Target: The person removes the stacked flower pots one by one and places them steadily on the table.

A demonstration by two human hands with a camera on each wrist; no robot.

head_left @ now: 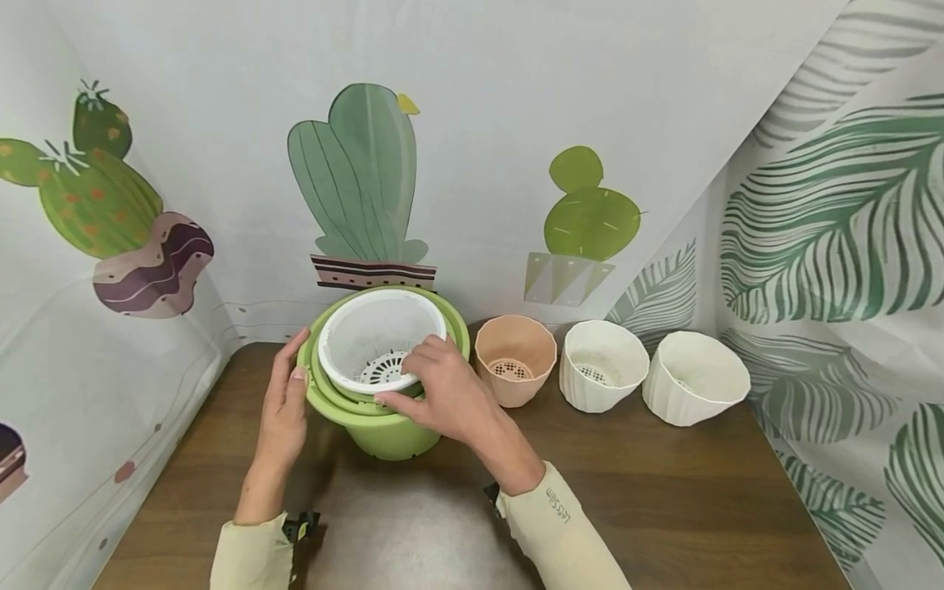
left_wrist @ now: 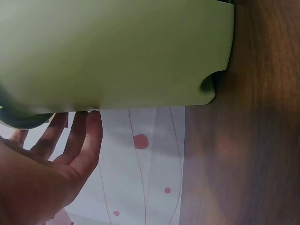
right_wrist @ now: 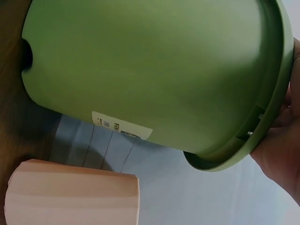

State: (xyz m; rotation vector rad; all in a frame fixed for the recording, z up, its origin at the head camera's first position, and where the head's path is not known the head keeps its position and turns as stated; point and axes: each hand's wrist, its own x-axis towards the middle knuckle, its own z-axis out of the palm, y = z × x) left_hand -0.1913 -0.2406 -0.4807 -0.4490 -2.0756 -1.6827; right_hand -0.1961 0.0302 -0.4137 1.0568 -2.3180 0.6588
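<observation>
A cactus-printed white cloth (head_left: 487, 98) backs the wooden table (head_left: 664, 508).

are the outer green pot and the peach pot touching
Apart. The right wrist view shows a gap between the outer green pot and the peach pot, with pale backdrop visible between them.

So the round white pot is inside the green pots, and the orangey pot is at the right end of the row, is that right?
The orangey pot isn't at the right end: the head view shows it next to the green pots, with two pale pots to its right. The round white pot is inside the green ones.
</observation>
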